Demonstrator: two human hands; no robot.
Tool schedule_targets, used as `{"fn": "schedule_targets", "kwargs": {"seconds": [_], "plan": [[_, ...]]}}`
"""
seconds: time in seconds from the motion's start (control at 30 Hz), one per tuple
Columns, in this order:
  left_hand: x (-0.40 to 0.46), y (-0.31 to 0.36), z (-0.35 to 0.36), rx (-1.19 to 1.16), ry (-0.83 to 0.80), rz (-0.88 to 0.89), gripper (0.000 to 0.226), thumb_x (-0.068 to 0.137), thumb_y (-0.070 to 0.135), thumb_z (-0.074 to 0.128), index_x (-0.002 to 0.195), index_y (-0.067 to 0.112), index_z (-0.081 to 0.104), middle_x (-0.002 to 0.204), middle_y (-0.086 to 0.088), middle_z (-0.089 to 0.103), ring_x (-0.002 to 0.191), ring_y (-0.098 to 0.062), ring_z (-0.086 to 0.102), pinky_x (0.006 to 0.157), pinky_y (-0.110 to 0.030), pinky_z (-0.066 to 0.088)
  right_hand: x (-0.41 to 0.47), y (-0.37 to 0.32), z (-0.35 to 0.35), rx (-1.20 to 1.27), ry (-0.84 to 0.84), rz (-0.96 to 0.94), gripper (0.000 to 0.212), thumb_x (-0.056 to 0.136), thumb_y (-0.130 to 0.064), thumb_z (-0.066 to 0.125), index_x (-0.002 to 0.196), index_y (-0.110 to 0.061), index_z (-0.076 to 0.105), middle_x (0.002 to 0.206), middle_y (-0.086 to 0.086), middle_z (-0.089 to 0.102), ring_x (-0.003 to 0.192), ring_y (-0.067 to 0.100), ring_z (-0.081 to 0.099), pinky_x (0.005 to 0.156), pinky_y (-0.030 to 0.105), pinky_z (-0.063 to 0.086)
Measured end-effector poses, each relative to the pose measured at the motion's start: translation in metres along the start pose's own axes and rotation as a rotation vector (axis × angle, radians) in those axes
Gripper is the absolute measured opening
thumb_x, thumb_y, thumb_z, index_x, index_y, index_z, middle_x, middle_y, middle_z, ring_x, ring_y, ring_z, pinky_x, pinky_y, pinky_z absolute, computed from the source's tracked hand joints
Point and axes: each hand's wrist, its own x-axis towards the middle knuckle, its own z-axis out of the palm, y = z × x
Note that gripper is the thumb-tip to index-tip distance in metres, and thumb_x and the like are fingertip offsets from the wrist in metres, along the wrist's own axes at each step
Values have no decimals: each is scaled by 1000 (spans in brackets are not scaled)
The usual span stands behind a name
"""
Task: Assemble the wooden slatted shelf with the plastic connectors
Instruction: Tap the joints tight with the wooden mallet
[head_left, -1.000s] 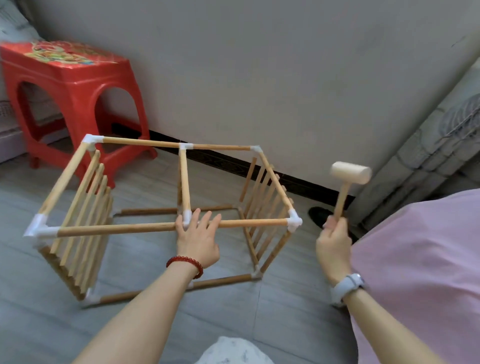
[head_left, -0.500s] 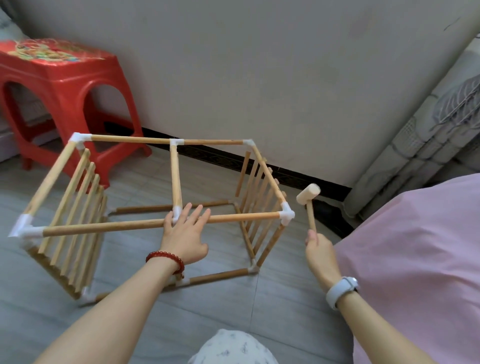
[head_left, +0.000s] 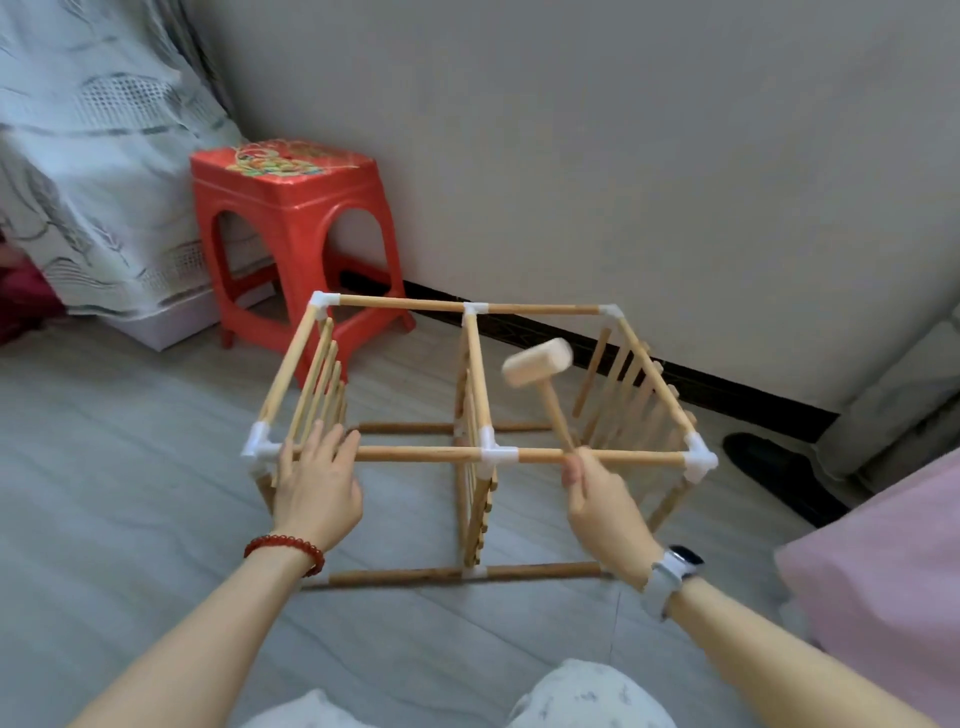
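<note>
**Mallet raised over the shelf frame**

The wooden slatted shelf (head_left: 483, 447) stands on the grey floor (head_left: 130, 467) as an open box of round rods, close to the wall and its dark skirting. White plastic connectors (head_left: 497, 454) join the rods at the corners and at the middle of the long rails. Slatted panels fill the left end, the right end and the middle of the frame, all standing on edge. The near top rail runs from the left corner connector through the middle one to the right corner connector.

The left hand (head_left: 318, 480) lies flat over the near top rail just beside the left corner connector, its fingers straight and slightly spread, reaching past the rail toward the left slats. A red bead bracelet (head_left: 284, 552) sits on that wrist.

The right hand (head_left: 605, 506) is in front of the near top rail, between the middle and right connectors, with its fingers wrapped around the handle of a small wooden mallet (head_left: 540, 364). The mallet head is up above the frame's right-hand bay, tilted, and blurred. A white watch (head_left: 670, 574) is on that wrist.

A red plastic stool (head_left: 291, 234) stands by the wall behind the frame's far left corner, with a patterned pale cloth (head_left: 93, 156) hanging to its left. A dark shoe (head_left: 779, 478) lies on the floor past the frame's right end, and pink fabric (head_left: 883, 571) fills the lower right.
</note>
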Motion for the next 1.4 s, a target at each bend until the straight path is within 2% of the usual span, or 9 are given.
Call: {"fn": "schedule_targets", "kwargs": {"seconds": [0.07, 0.27, 0.43, 0.6, 0.8, 0.93, 1.1, 1.27, 1.4], "plan": [[-6, -11, 2, -22, 51, -1, 53, 90, 14, 49, 143, 12, 38, 153, -8, 27, 146, -25, 10, 116, -47, 4, 2, 13, 22, -329, -233, 141, 33, 102, -37, 27, 77, -22, 42, 78, 2, 55, 80, 25, 59, 69, 35, 43], [-18, -33, 11, -126, 242, -15, 63, 68, -2, 69, 128, 0, 54, 142, -23, 42, 136, -39, 32, 105, -58, 27, 17, -17, -4, 270, 238, -63, 31, 101, -22, 31, 77, -11, 47, 66, 5, 48, 60, 20, 48, 57, 32, 41], [-22, -51, 5, -601, 202, -328, 72, 87, 4, 53, 149, 9, 16, 155, -10, 19, 140, -29, 25, 111, -44, 30, 8, -7, 32, -248, -128, 191, 37, 102, -34, 27, 73, -19, 45, 75, 3, 55, 77, 25, 56, 64, 34, 37], [-29, -73, -3, -957, 76, -435, 38, 96, 9, 45, 133, 19, 45, 127, 0, 54, 98, -12, 57, 72, -23, 45, 44, -98, 33, -174, -268, -116, 34, 102, -33, 30, 80, -18, 52, 72, -1, 53, 66, 14, 51, 63, 29, 43], [-29, -94, -11, -1180, -23, -380, 44, 97, 13, 46, 141, 16, 41, 143, -4, 43, 137, -19, 34, 106, -30, 32, 53, -187, 67, 295, 109, -434, 31, 101, -27, 30, 74, -21, 42, 58, -7, 43, 50, 7, 42, 51, 21, 36], [-26, -102, -10, -1197, -20, -464, 46, 94, -5, 41, 138, 7, 43, 141, -7, 46, 133, -18, 39, 102, -23, 31, 33, -169, 131, -333, -405, -190, 32, 102, -37, 24, 94, -20, 50, 77, -2, 54, 75, 18, 56, 66, 33, 43], [-22, -115, -1, -1203, -27, -514, 47, 93, -6, 36, 138, 7, 43, 135, -5, 52, 127, -20, 47, 108, -33, 37, 50, -185, 120, 110, -53, -370, 31, 101, -33, 28, 75, -23, 42, 64, -6, 48, 61, 16, 49, 64, 39, 44], [-20, -121, 1, -1240, 38, -625, 39, 97, 0, 38, 134, 7, 46, 131, -7, 54, 119, -23, 52, 104, -38, 41, 29, -162, 144, -280, -453, -171, 37, 102, -37, 27, 71, -25, 43, 67, -6, 49, 65, 15, 51, 64, 35, 45], [-18, -124, -3, -1247, 71, -599, 36, 99, 6, 38, 133, 6, 47, 127, -7, 56, 110, -21, 56, 101, -37, 43, 43, -186, 127, 85, -225, -364, 34, 101, -35, 28, 72, -23, 42, 65, -5, 49, 60, 13, 49, 61, 33, 43]]}}
